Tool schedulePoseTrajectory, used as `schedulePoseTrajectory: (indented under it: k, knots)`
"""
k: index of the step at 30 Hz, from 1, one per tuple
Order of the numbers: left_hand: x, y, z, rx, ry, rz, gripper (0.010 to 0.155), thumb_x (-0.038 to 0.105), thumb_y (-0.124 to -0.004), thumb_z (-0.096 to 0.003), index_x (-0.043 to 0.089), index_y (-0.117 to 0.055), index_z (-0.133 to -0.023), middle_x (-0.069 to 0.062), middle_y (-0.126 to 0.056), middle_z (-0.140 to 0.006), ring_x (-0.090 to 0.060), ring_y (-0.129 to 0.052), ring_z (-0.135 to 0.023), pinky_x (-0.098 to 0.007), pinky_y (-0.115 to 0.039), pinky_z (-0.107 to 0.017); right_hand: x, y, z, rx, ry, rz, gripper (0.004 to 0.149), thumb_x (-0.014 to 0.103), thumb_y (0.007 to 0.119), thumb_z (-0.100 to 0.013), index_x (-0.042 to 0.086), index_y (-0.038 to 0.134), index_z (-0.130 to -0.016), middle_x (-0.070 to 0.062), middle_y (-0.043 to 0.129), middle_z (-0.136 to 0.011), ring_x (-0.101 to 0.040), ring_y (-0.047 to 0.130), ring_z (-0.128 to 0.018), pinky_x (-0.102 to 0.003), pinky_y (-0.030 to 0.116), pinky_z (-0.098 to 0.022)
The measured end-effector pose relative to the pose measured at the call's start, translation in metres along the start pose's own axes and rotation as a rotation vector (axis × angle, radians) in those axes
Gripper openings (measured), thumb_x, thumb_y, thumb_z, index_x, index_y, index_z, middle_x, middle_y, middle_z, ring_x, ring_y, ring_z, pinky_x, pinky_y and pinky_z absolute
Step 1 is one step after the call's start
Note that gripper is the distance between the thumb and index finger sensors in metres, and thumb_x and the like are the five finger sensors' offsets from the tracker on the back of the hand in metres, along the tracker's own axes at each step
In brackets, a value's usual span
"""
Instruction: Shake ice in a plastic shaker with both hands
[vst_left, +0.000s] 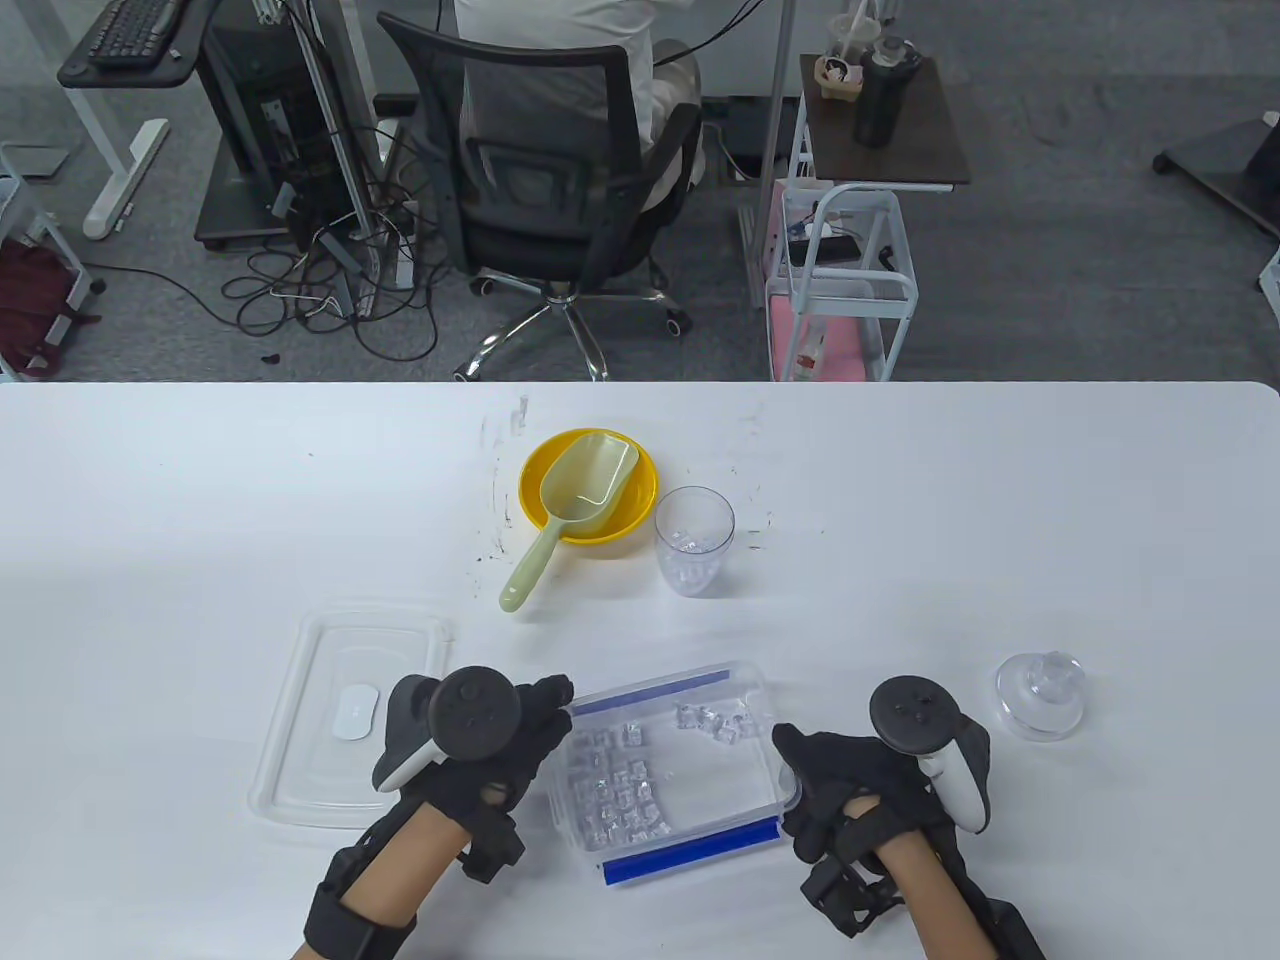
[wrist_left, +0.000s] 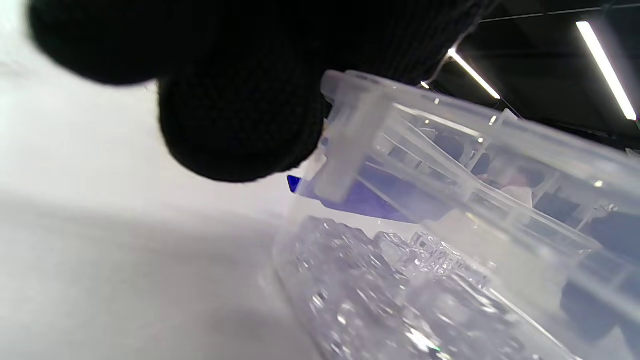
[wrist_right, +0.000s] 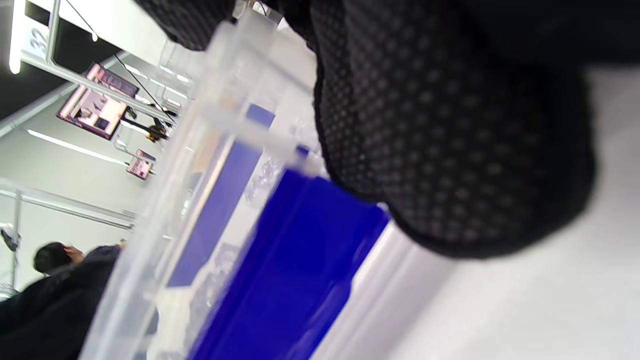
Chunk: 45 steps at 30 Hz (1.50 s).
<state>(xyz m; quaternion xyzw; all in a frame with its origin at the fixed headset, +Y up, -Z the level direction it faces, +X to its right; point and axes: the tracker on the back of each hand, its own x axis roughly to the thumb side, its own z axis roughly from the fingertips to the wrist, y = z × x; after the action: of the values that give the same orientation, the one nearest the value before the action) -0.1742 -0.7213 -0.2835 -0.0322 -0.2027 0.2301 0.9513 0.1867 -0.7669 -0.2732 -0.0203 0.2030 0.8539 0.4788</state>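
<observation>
A clear plastic shaker cup (vst_left: 694, 540) with a few ice cubes stands upright mid-table. Its clear domed lid (vst_left: 1040, 692) lies apart at the right. A clear ice container (vst_left: 725, 795) with blue clips holds several ice cubes (vst_left: 620, 790) near the front edge. My left hand (vst_left: 548, 712) grips its left rim and my right hand (vst_left: 795, 775) grips its right rim. In the left wrist view my fingers (wrist_left: 240, 125) curl over the rim (wrist_left: 450, 130) above the ice (wrist_left: 360, 280). In the right wrist view my fingers (wrist_right: 450, 150) press the rim beside a blue clip (wrist_right: 300, 260).
A yellow bowl (vst_left: 535, 500) with a green scoop (vst_left: 575, 500) in it stands left of the shaker cup. The container's clear lid (vst_left: 340, 715) lies flat left of my left hand. An office chair and carts stand beyond the table's far edge.
</observation>
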Motion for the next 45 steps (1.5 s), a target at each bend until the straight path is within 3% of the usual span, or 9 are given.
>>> schedulePoseTrajectory:
  k: [11, 17, 22, 26, 30, 45]
  knots:
    - [0.019, -0.002, 0.011, -0.060, 0.004, -0.222, 0.044, 0.045, -0.081, -0.0463, 0.009, -0.097, -0.065, -0.012, -0.105, -0.039, -0.015, -0.103, -0.013, -0.024, -0.087, -0.008, -0.001, -0.006, 0.001, -0.093, -0.090, -0.145, 0.092, 0.044, 0.090, -0.021, -0.012, 0.065, -0.088, -0.029, 0.093, -0.060, -0.037, 0.104, -0.031, -0.031, 0.096, -0.015]
    - [0.023, -0.007, 0.012, -0.175, 0.027, -0.154, 0.044, 0.045, -0.080, -0.0471, 0.008, -0.097, -0.061, -0.010, -0.104, -0.033, -0.012, -0.101, -0.008, -0.022, -0.086, -0.004, -0.001, -0.005, -0.001, -0.094, -0.163, -0.213, 0.096, 0.041, 0.091, -0.020, -0.007, 0.057, -0.096, -0.034, 0.080, -0.077, -0.042, 0.098, -0.051, -0.035, 0.095, -0.030]
    - [0.027, -0.014, 0.016, -0.249, 0.054, -0.106, 0.045, 0.046, -0.077, -0.0484, 0.006, -0.096, -0.059, -0.008, -0.104, -0.029, -0.009, -0.100, -0.005, -0.020, -0.086, -0.001, 0.004, 0.005, -0.003, -0.041, -0.246, -0.219, 0.100, 0.039, 0.093, -0.019, -0.003, 0.052, -0.100, -0.036, 0.066, -0.092, -0.049, 0.084, -0.070, -0.044, 0.086, -0.046]
    - [0.031, -0.023, 0.017, -0.292, 0.050, -0.021, 0.046, 0.046, -0.075, -0.0495, 0.006, -0.095, -0.057, -0.006, -0.104, -0.027, -0.007, -0.100, -0.003, -0.019, -0.086, 0.000, 0.014, 0.016, 0.001, 0.024, -0.277, -0.052, 0.104, 0.040, 0.095, -0.020, -0.003, 0.048, -0.102, -0.033, 0.061, -0.098, -0.052, 0.076, -0.077, -0.050, 0.081, -0.049]
    - [0.033, -0.027, 0.017, -0.301, 0.045, 0.013, 0.046, 0.046, -0.074, -0.0499, 0.005, -0.095, -0.057, -0.006, -0.104, -0.027, -0.007, -0.100, -0.003, -0.019, -0.085, 0.000, 0.021, 0.024, 0.005, 0.007, -0.291, 0.113, 0.109, 0.041, 0.095, -0.021, -0.003, 0.040, -0.103, -0.032, 0.055, -0.102, -0.053, 0.071, -0.081, -0.052, 0.078, -0.051]
    - [0.034, -0.028, 0.015, -0.326, 0.071, 0.025, 0.048, 0.047, -0.073, -0.0504, 0.005, -0.095, -0.058, -0.006, -0.104, -0.028, -0.008, -0.101, -0.004, -0.019, -0.086, -0.001, 0.025, 0.025, -0.007, 0.003, -0.264, 0.076, 0.102, 0.041, 0.090, -0.023, 0.002, 0.043, -0.105, -0.028, 0.056, -0.104, -0.052, 0.076, -0.077, -0.050, 0.080, -0.045]
